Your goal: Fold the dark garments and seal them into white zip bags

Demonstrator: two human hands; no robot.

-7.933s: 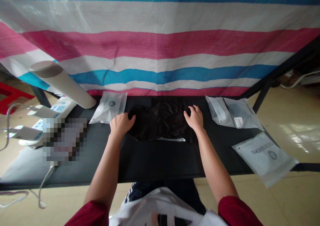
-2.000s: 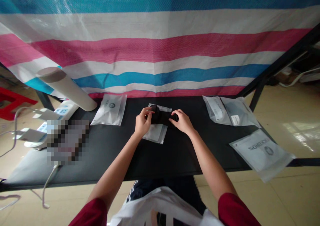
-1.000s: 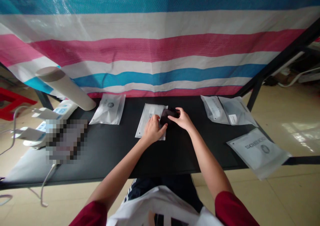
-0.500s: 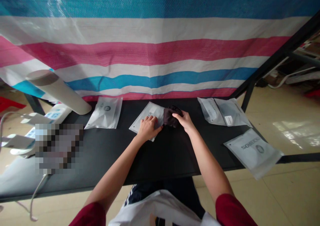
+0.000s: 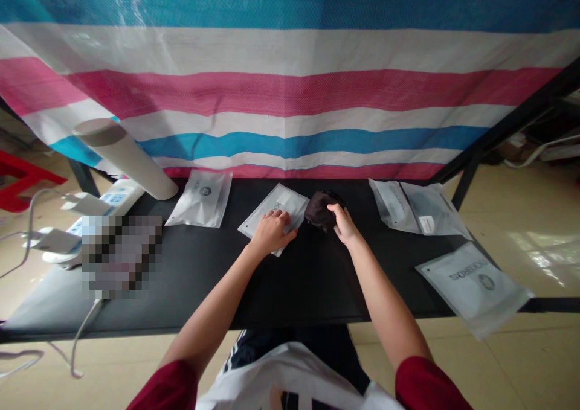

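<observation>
On the black table, my left hand (image 5: 270, 232) rests on a frosted plastic bag (image 5: 287, 200) with dark printing. Its fingers are curled against the bag and its thumb points right; the fingertips are partly hidden. Just right of that bag is a bunched dark brown cloth bundle (image 5: 319, 211). My right hand (image 5: 343, 224) grips the bundle's right side, thumb on top and the other fingers mostly hidden. The cloth's left edge meets or lies very close to the bag's right corner.
A similar frosted bag (image 5: 203, 198) lies left, near a white cylinder (image 5: 129, 159). At the right are more bags (image 5: 435, 208), one (image 5: 475, 286) overhanging the table edge. A power strip (image 5: 122, 195) with chargers and a blurred-out object (image 5: 122, 253) occupy the left end. A striped sheet (image 5: 290, 96) hangs behind.
The cloth bundle has shifted slightly right, away from my left hand, and turned a little in my right hand. My left hand stays on the bag. The camera view has shifted slightly.
</observation>
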